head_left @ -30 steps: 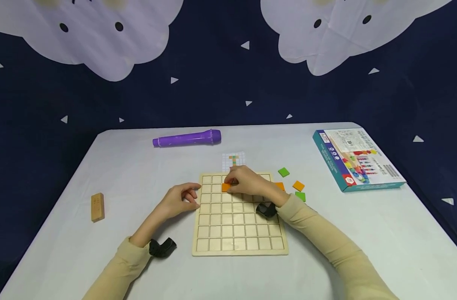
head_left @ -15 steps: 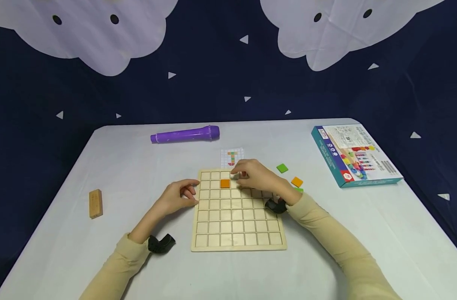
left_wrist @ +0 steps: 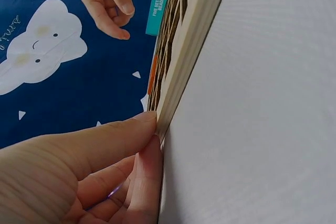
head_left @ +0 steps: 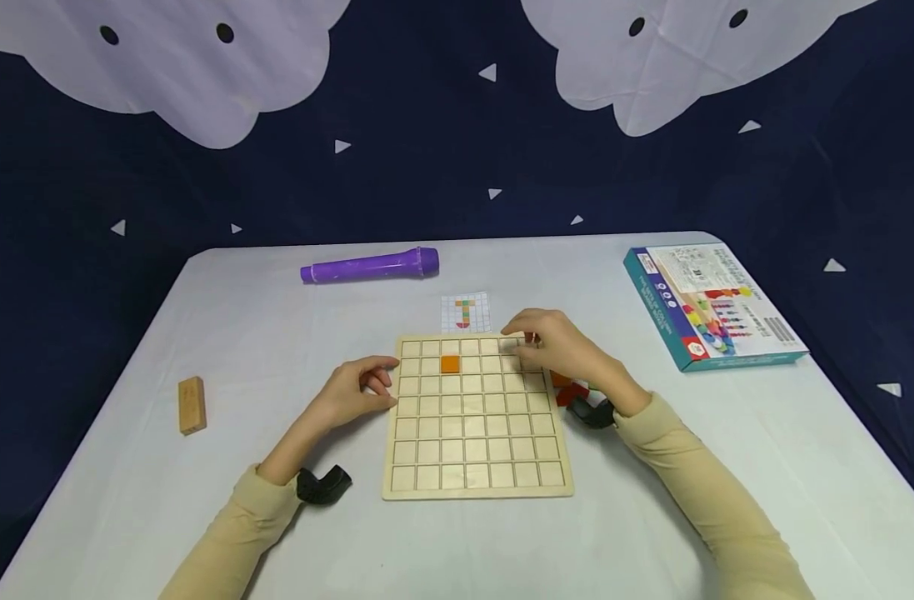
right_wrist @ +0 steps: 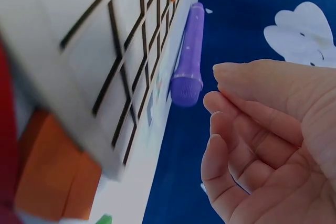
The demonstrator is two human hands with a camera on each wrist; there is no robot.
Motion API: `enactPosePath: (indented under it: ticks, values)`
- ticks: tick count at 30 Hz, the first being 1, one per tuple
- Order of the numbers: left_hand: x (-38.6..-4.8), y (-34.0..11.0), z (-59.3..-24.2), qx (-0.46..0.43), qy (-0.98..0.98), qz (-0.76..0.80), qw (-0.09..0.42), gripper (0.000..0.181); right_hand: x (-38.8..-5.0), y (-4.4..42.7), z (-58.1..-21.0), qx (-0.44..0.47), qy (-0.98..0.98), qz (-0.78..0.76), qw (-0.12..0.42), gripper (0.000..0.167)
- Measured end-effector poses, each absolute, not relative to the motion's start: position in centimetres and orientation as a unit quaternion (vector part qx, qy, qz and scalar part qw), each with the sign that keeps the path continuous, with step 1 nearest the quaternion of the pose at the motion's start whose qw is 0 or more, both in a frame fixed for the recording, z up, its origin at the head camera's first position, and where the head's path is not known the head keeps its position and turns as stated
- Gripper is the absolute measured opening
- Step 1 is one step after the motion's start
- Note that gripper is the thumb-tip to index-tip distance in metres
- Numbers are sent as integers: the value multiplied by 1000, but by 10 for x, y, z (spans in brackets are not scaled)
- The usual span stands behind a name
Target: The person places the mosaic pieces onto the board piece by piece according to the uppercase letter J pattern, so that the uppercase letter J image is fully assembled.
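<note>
My left hand (head_left: 355, 390) rests at the left edge of a wooden grid board (head_left: 462, 498). Its thumb and index fingertips touch that edge, slightly apart. In the left wrist view, the thumb (left_wrist: 118, 135) meets the board's rim (left_wrist: 181, 72). One orange square tile (head_left: 450, 364) sits in a cell of the second row. Over the board's far right corner hovers my right hand (head_left: 565, 346), fingers loosely bent. The right wrist view shows nothing between the fingers of that hand (right_wrist: 262, 135).
A small pattern card (head_left: 464, 313) lies beyond the board. Orange pieces (head_left: 561, 379) and red pieces (head_left: 572, 393) lie right of it, partly hidden by the right arm. Around stand a purple microphone (head_left: 370, 267), a boxed set (head_left: 715, 308) and a wooden block (head_left: 192, 406).
My right hand has left the orange tile in its cell and moved right across the board to its far right corner. The left hand stays at the left edge.
</note>
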State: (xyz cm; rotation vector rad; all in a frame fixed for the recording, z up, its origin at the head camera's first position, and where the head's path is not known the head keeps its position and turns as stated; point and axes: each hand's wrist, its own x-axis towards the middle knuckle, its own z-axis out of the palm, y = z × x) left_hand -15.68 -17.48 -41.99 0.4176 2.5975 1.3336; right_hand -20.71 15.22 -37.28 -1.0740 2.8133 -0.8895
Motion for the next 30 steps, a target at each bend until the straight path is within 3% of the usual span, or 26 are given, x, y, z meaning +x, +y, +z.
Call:
enactPosePath:
  ticks: [20,30]
  values:
    - [-156,-175,-419,142,869,464,96,56,-221,198,-379,-284,920,-270,-25,27]
    - [-156,-175,-418,138,872,458,99,55,-229,216,-383,-248,934,-256,6,30]
